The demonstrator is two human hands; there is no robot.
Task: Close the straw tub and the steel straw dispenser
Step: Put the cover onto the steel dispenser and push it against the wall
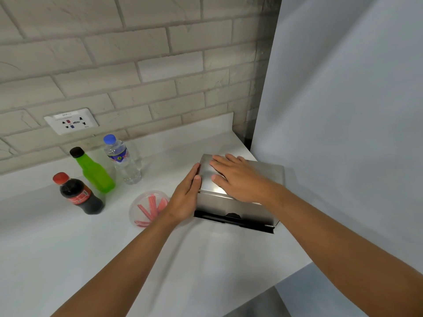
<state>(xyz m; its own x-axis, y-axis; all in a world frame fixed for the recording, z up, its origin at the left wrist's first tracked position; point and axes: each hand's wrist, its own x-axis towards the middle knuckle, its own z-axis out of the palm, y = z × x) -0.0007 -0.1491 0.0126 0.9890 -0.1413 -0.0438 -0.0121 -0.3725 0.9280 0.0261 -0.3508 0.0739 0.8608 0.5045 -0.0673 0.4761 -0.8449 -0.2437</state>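
The steel straw dispenser point(212, 202) stands on the white counter near the right wall, its lid lying flat on top. My right hand point(238, 177) rests palm down on that lid, fingers spread. Against the dispenser's left side lies my left hand point(186, 197), fingers straight, thumb at the lid's edge. Left of the dispenser sits the clear round straw tub point(146, 208) with red-and-white straws inside; my left wrist hides its right rim. I cannot tell whether the tub has a lid on it.
Three bottles stand behind the tub: a cola bottle point(79, 195), a green bottle point(95, 172) and a water bottle point(124, 161). A wall socket point(71, 121) sits on the brick wall. A grey panel point(343, 110) rises at the right. The counter point(68, 259) edge runs at the lower right.
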